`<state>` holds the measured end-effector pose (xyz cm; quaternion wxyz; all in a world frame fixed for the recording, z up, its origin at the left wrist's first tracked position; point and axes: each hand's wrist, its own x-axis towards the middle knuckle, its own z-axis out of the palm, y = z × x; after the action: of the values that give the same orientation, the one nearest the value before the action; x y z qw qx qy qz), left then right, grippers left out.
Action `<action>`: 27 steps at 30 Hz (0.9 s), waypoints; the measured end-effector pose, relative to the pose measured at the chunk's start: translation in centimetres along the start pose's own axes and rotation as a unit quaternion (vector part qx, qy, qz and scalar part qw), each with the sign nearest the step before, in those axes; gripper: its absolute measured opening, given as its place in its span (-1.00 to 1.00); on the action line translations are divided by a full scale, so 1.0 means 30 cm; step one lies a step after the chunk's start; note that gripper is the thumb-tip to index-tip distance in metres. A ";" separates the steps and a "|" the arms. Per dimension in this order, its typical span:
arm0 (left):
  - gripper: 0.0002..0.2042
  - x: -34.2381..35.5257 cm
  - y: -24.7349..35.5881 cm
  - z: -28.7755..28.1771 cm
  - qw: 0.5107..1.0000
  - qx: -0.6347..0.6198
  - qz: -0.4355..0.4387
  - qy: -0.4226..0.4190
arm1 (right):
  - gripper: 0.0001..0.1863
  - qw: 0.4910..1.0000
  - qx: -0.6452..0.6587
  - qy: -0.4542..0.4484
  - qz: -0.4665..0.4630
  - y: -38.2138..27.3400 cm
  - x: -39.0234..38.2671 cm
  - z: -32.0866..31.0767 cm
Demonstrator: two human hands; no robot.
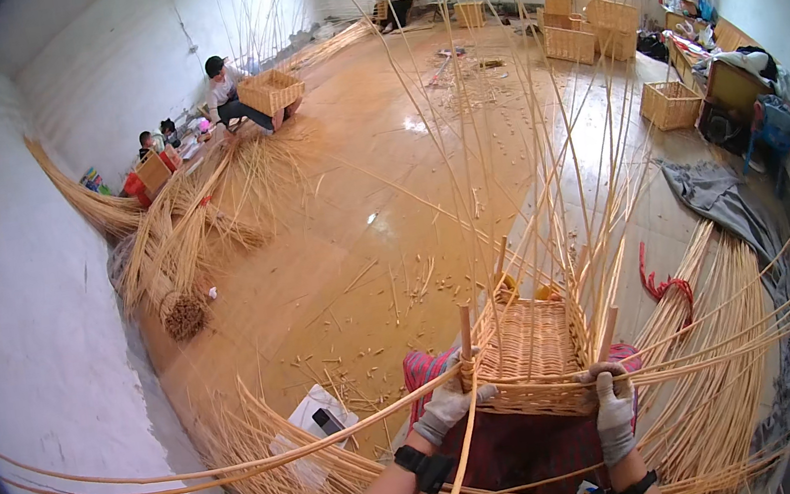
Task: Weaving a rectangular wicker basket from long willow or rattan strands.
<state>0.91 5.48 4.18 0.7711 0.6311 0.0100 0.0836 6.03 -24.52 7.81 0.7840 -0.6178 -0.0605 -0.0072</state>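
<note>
A partly woven wicker basket (531, 339) rests on my lap, with long upright rods rising from its far side and wooden corner posts. My left hand (445, 410), in a pale work glove, is closed at the near left corner around wicker rods (340, 433) that sweep far out to the left. My right hand (614, 408), gloved too, is closed at the near right corner, where other rods (705, 365) run out to the right. Part of the fingers of each hand is hidden behind the rods and the basket's edge.
Loose rods (710, 334) lie to my right beside a grey cloth (710, 187); more lie at my left near a phone (327, 420). Rod bundles (184, 312) line the left wall. A seated co-worker (230, 93) holds a basket. Finished baskets (570, 42) stand at the back right.
</note>
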 end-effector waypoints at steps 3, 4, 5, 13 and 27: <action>-0.31 -0.016 0.037 0.012 0.999 -0.010 -0.045 -0.015 | -0.80 0.999 0.023 -0.006 0.026 -0.022 -0.022 -0.008; -0.30 -0.009 0.052 0.015 0.996 -0.015 -0.082 -0.021 | -0.82 1.000 0.021 -0.005 0.019 -0.031 -0.026 -0.008; -0.30 0.008 0.053 0.011 0.995 -0.021 -0.090 -0.026 | -0.82 1.000 0.015 0.003 0.025 -0.036 -0.018 -0.004; -0.34 0.008 0.116 0.046 0.994 0.086 -0.003 0.066 | -0.86 0.992 -0.108 0.027 0.066 -0.119 0.046 0.086; -0.26 -0.017 0.007 0.094 0.994 0.010 0.003 0.109 | -0.89 0.989 -0.127 0.052 0.050 -0.083 0.029 0.099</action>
<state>0.72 2.70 4.90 0.7586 0.6263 0.0931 0.1538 6.44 -22.19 10.99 0.7007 -0.7133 0.0122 -0.0079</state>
